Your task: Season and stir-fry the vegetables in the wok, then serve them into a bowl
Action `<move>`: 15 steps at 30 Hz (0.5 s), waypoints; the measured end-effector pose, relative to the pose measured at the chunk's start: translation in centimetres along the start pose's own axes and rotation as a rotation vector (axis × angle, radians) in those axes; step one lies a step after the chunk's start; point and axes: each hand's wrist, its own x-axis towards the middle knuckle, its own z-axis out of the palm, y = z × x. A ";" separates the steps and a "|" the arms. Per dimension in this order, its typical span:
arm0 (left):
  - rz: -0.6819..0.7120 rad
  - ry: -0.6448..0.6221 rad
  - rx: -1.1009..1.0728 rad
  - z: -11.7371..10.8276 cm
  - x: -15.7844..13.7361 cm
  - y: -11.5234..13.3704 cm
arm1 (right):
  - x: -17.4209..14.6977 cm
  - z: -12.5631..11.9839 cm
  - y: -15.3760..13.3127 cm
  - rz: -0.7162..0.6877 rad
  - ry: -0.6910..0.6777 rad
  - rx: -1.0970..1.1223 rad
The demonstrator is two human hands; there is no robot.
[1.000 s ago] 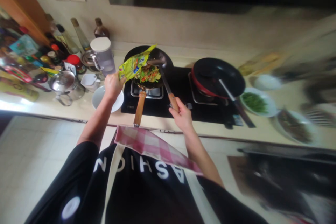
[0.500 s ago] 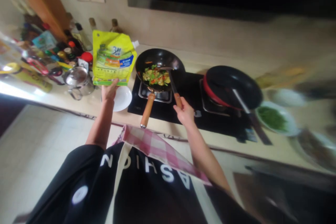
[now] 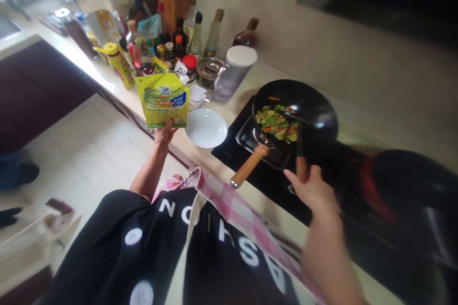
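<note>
1. Two hands in my view: my left hand [image 3: 165,133] has its grip clenched on the bottom edge of a yellow pouch [image 3: 163,99], held upright above the desk [image 3: 118,90] edge.
2. Just right of it lies a white plate [image 3: 205,127].
3. My right hand [image 3: 313,189] grasps a spatula handle [image 3: 299,145] reaching into the wok [image 3: 296,112] of vegetables [image 3: 277,124].

I count 1 yellow pouch [image 3: 163,100], 1 white plate [image 3: 205,127], 1 wok [image 3: 304,109] w/ veg and 1 lidded jug [image 3: 234,74] on the counter [image 3: 229,109]. Approx. a dozen bottles [image 3: 168,43] at the back; exact no. unclear. 2 hands in view: left hand [image 3: 164,134], right hand [image 3: 312,188].
</note>
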 end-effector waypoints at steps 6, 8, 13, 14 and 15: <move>-0.026 0.009 -0.012 -1.5 -1.2 -0.4 | -0.9 -1.9 -14.0 -0.368 0.100 0.408; -0.062 -0.013 -0.014 -1.5 -1.9 -1.2 | -1.2 0.5 -19.9 -0.418 -0.276 0.657; -0.140 -0.137 -0.009 -2.4 -3.7 -2.4 | -1.8 7.0 -29.3 -0.368 -0.710 0.870; -0.151 -0.192 0.007 -3.1 -3.8 -2.1 | -1.8 7.7 -30.0 -0.359 -0.729 0.888; -0.163 -0.259 0.032 -4.0 -3.9 -1.4 | -1.8 8.2 -30.4 -0.355 -0.734 0.900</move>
